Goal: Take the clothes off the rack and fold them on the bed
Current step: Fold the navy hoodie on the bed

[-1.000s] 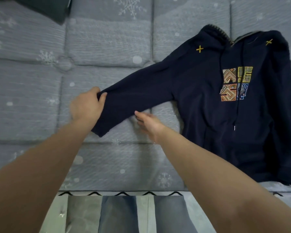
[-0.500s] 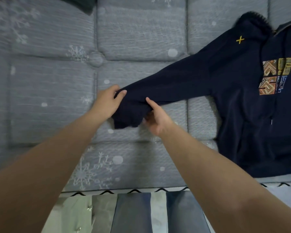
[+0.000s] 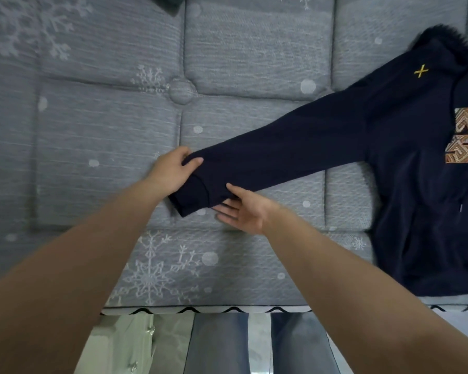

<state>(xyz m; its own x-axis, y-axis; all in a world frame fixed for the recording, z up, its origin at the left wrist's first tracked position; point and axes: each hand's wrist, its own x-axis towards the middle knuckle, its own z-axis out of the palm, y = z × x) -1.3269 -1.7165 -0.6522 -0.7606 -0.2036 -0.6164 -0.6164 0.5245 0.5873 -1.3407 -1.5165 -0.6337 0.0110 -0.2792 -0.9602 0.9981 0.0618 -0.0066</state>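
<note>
**A:** Head camera, looking down at the bed (image 3: pixel 241 49). Where's your hoodie?

**B:** Your navy hoodie (image 3: pixel 416 198) lies flat on the grey snowflake mattress, chest up, its body running off the right edge of the view. One sleeve (image 3: pixel 268 163) stretches out from the hoodie's body toward the middle of the bed, angled down to its cuff.

**A:** And your left hand?

**B:** Your left hand (image 3: pixel 170 171) is at the far end of that sleeve, grasping it: thumb on top of the cloth, fingers curled round the edge just above the cuff (image 3: pixel 192 198).

**A:** Right hand?

**B:** Your right hand (image 3: pixel 243 211) sits at the sleeve's lower edge, beside the cuff. The thumb lies on top of the fabric, and the fingers run straight underneath it, palm up, so it's a loose flat-fingered hold on the sleeve rather than a clenched one.

**A:** Anything else near the hoodie?

**B:** A yellow cross mark (image 3: pixel 421 71) on its shoulder, a patterned patch (image 3: pixel 462 134) on the chest, and a drawstring hanging down the front. Above the sleeve, at the top edge, a dark item (image 3: pixel 168 2) pokes in; you can't tell what it is. Below the sleeve, past the mattress edge, your jeans (image 3: pixel 219 344) show.
</note>
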